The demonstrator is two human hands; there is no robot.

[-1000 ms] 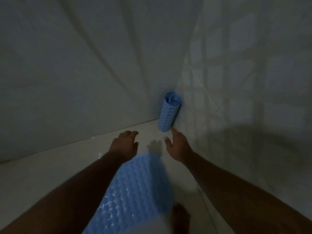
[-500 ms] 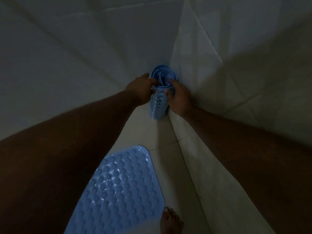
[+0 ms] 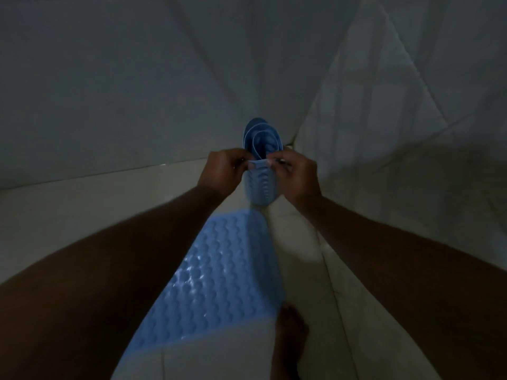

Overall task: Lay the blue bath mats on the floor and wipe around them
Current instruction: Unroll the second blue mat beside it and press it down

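you hold the rolled mat [image 3: 260, 171] upright in the corner, above the flat mat [image 3: 219, 283] on the floor [image 3: 301, 242]. left hand [image 3: 225, 171] and right hand [image 3: 296, 174] pinch its loose edge. expect soft, floppy, light rubber; grip the edge corners to unroll.

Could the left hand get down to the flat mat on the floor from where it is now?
Probably yes, but not freely. The flat mat lies open on the floor just below the left hand, with nothing between them. That hand and the right hand are pinching the edge of the rolled mat, so it would need to let go first.
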